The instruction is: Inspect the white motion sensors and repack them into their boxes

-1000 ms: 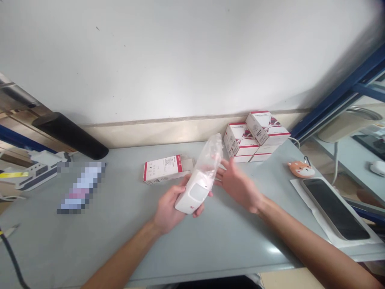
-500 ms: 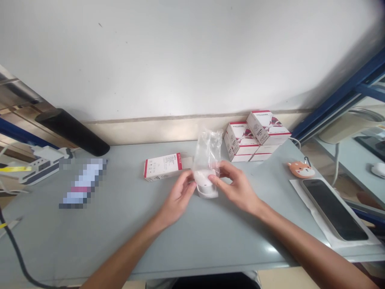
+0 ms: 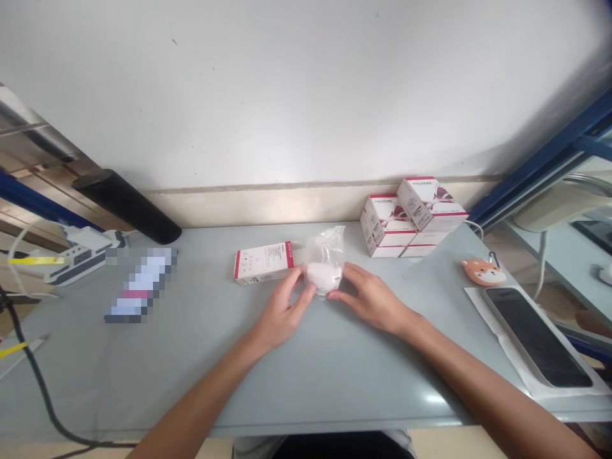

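Head view puts me looking down on a grey table (image 3: 325, 376), where both of the person's hands meet around one white device (image 3: 324, 277). It sits in a clear plastic bag (image 3: 329, 243), whose loose end stands up crinkled on the far side. The left hand (image 3: 276, 317) has thumb and fingers closed on the device's left side, and the right hand (image 3: 375, 299) grips its right side the same way; I can't tell whether its base touches the table. Just beyond the left fingertips, a red-and-white box (image 3: 262, 262) lies with its end flap open towards the bag. More boxes (image 3: 411, 223) are stacked near the wall, beyond the right hand. Farther right, a dark-screened phone (image 3: 538, 335) rests on white paper (image 3: 495, 338), beside an orange dog-faced case (image 3: 484, 272).
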`<state>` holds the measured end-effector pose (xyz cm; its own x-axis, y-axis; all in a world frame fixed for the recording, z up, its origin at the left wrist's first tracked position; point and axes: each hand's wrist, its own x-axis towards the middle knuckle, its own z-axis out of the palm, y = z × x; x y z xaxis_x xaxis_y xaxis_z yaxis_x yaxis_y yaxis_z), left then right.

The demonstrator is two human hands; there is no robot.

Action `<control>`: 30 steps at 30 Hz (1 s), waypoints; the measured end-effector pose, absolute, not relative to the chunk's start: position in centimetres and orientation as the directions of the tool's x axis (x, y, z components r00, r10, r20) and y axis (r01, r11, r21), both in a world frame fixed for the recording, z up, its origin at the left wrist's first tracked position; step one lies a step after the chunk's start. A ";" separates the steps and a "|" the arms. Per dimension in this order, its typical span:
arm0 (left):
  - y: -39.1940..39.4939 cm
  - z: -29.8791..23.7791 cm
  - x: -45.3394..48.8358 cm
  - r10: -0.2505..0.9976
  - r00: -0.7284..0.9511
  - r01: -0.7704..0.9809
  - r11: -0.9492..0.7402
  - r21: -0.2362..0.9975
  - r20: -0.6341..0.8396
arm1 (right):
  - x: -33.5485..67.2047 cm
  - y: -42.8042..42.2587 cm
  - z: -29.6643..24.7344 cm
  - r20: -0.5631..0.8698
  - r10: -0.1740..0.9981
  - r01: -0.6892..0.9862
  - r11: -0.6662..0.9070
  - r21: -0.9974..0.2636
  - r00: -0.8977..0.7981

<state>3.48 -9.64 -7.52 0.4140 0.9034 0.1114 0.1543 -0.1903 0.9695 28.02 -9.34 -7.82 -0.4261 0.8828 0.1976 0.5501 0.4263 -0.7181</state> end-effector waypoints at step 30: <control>-8.5 -9.2 3.7 0.874 0.481 0.419 -0.300 0.857 0.071 | 28.5 -9.5 -7.5 0.134 0.879 0.660 0.437 -0.611 -0.458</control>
<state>3.74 -8.46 -9.17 0.4807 0.8740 0.0712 0.4191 -0.3003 0.8569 28.47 -9.48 -7.49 -0.4579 0.8789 0.1336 0.6604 0.4369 -0.6107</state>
